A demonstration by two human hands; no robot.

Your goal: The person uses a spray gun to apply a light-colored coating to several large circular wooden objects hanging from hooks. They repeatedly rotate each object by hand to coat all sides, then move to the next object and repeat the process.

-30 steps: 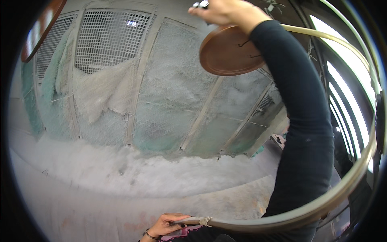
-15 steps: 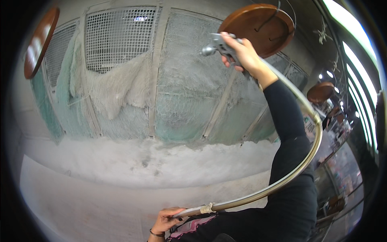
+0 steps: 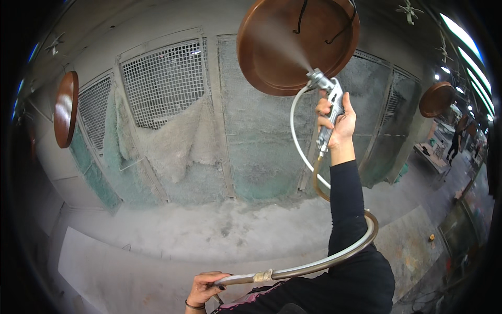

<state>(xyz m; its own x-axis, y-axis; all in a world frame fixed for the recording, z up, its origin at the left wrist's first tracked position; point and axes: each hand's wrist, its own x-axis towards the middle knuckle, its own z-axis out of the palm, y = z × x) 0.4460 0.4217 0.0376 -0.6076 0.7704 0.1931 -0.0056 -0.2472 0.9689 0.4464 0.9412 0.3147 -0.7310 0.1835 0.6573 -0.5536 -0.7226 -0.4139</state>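
Note:
My right hand (image 3: 339, 119) is raised and closed round the grip of a metal spray gun (image 3: 325, 83). A pale mist fans out from its nozzle, up and to the left, over the round reddish-brown wooden disc (image 3: 266, 68) with a raised rim. The disc hangs just beyond the gun, with dark hooks on its face. Low in front of me, my left hand (image 3: 205, 288) is wrapped round a pair of hoses (image 3: 314, 266), one whitish and one brownish, bound with tape. From there the hoses loop past my right forearm up to the gun.
More brown discs hang at the far left (image 3: 66, 110) and at the right (image 3: 437, 99). Behind stands a wall of grid panels (image 3: 164, 83) with torn, dust-coated netting (image 3: 178, 141). A pale board (image 3: 115, 261) lies below. Another person (image 3: 457, 140) stands far off at the right.
The spray gun has swung round to point up at the large disc, and mist now leaves it. That disc appears larger and further left. My left hand keeps its hold on the hoses.

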